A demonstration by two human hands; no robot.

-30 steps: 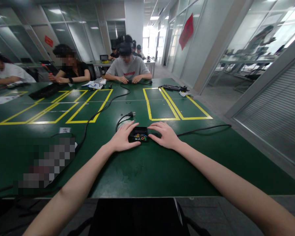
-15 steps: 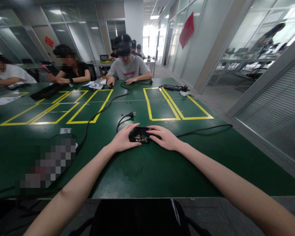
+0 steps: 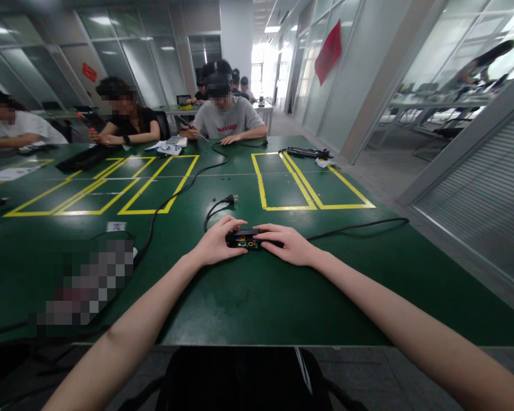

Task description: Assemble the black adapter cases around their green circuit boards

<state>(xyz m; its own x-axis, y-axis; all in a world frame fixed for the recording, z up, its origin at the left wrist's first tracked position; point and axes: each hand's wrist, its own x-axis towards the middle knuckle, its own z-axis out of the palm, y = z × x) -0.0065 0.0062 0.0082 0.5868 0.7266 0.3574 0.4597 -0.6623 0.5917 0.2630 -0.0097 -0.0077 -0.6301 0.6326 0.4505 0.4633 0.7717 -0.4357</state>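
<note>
Between my two hands sits a small black power adapter (image 3: pixel 245 241) with its case opened. Coloured electronic parts show inside, and its lid (image 3: pixel 245 232) tilts over them from the far side. My left hand (image 3: pixel 217 242) grips the left end, thumb at the near edge and fingers at the far edge. Around the right end is my right hand (image 3: pixel 283 242), its fingers on the lid and its thumb low at the front. A black cord with a plug (image 3: pixel 230 199) curls out behind my left hand. Another black cable (image 3: pixel 355 229) runs off to the right beyond my right hand.
The green table (image 3: pixel 274 302) has yellow tape rectangles (image 3: pixel 289 208). A long black cable (image 3: pixel 192 181) crosses it. A blurred-out object (image 3: pixel 89 279) lies at left, near a paper label (image 3: pixel 116 226). A black tripod-like item (image 3: pixel 306 153) lies far right. Co-workers sit across, one (image 3: pixel 227 117) facing me.
The adapter's lid has swung down toward the lower half, covering more of the parts. My hands stay around it. The co-worker opposite has raised one hand, holding a thin tool.
</note>
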